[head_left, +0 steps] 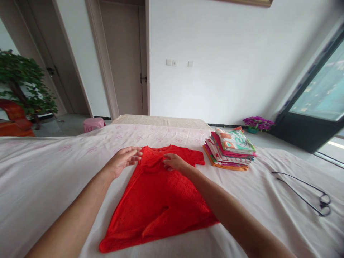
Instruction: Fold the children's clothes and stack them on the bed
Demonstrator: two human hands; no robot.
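Observation:
A red short-sleeved dress or top (pixel 158 190) lies spread on the white sheet (pixel 64 186), its neckline facing away from me. Its left side is turned inward, while the right sleeve sticks out flat. My left hand (pixel 126 160) is at the left shoulder edge, fingers stretched and the thumb apart, the fingertips at the cloth. Over the upper chest, the curled fingers of my right hand (pixel 174 163) pinch a raised fold of the red cloth. Wrinkles run through the lower front, and my right forearm covers part of the right side.
Right of the garment stands a stack of folded clothes (pixel 231 148). Black-framed glasses (pixel 303 193) lie farther right on the sheet. Beyond the bed are a pink stool (pixel 94 124), purple flowers in a pot (pixel 258 123) and a leafy plant (pixel 23 82).

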